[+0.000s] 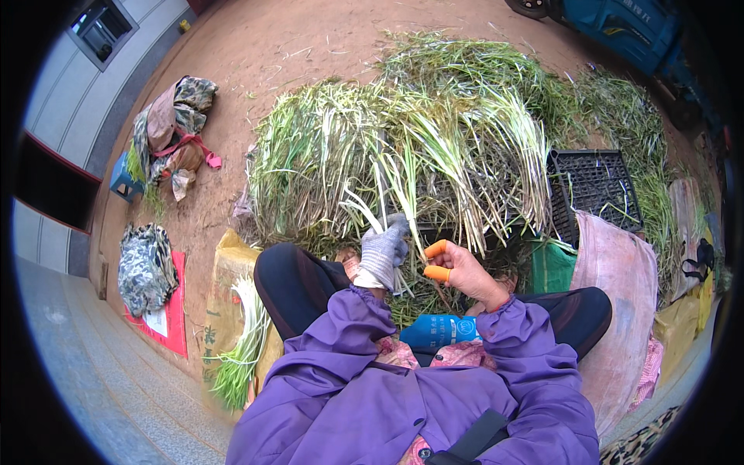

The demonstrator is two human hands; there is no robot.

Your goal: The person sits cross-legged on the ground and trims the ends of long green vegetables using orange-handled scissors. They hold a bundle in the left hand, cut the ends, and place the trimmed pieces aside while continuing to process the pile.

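My left hand (pixel 383 250), in a grey knitted glove, is closed around a few pale green-and-white leafy stalks (pixel 372 216); their lower ends show below the fist. Just to its right, my right hand (pixel 459 268) has orange covers on its thumb and forefinger, which pinch the brown lower end of another long stalk (pixel 414 224). In front of both hands lies a wide heap of long green stalks (pixel 325 139) with brown, dry lower parts. A bundle of cleaner white-and-green stalks (pixel 247 337) rests on a yellow woven sack (pixel 224 279) at my left.
A black plastic crate (pixel 598 186) stands at the right of the heap, near a pink woven sack (pixel 616 308). Left are a blue crate (pixel 125 177) under clothing and a camouflage garment (pixel 148 267) on red material. A blue vehicle (pixel 630 35) stands at the upper right.
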